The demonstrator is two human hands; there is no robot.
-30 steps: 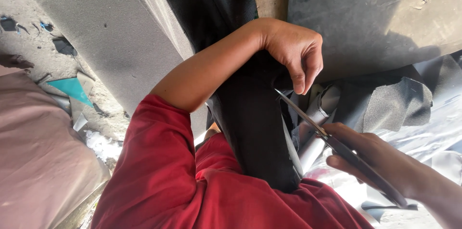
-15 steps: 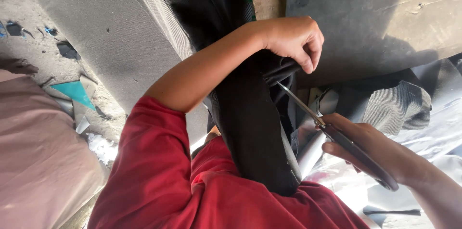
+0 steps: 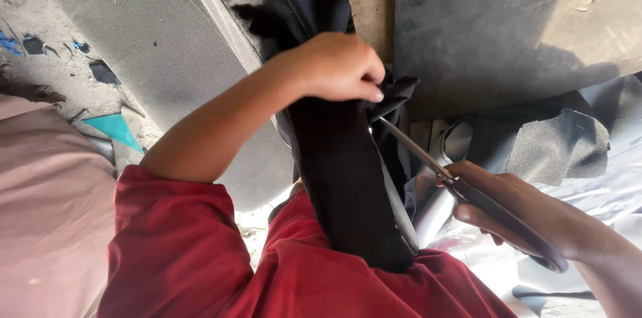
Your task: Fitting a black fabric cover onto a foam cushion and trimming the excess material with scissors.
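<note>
A long strip of black fabric [image 3: 341, 177] runs from the top of the view down onto my red-clothed lap. My left hand [image 3: 334, 67] grips the strip's right edge in a closed fist, bunching a fold of it. My right hand [image 3: 515, 211] holds a pair of scissors [image 3: 461, 187] with dark handles. Their metal blades point up and left, and the tips reach the bunched fabric just under my left fist.
A large grey sheet [image 3: 134, 37] lies at the left, another dark grey sheet [image 3: 515, 24] at the upper right. Grey and silvery fabric offcuts [image 3: 555, 144] pile at the right. A teal scrap [image 3: 117, 129] lies on the dusty ground. Pink cloth [image 3: 47, 211] fills the lower left.
My left hand has closed from loose fingers into a fist on the fabric edge and moved left. The scissor blades have moved in to the bunched fabric.
</note>
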